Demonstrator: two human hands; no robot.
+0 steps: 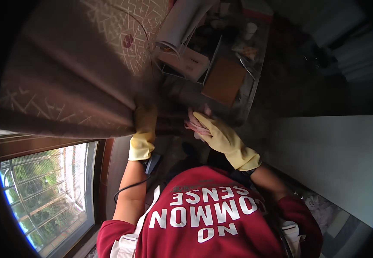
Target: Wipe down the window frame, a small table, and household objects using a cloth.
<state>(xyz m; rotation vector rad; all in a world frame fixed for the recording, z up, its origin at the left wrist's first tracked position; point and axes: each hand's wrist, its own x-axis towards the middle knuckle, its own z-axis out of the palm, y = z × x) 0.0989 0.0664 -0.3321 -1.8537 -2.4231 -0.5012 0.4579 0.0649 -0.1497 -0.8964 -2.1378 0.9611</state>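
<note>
Both of my hands wear yellow rubber gloves. My left hand [145, 124] is at the edge of a brown patterned curtain [66, 90], whose folds draw together at the glove. Its fingers look closed on the fabric, though their tips fade into shadow. To the right, my right hand [218, 135] is closed around a crumpled pink cloth [198, 124]. Parts of the cloth stick out past the thumb and fingers. This hand is just short of a dark, cluttered table.
A window [49, 189] with bars and a screen is at lower left. On the table lie a brown board [224, 81], a pale box [184, 62] and a large white roll [180, 26]; a white cup [250, 30] stands farther back. A white panel [337, 159] fills the right side.
</note>
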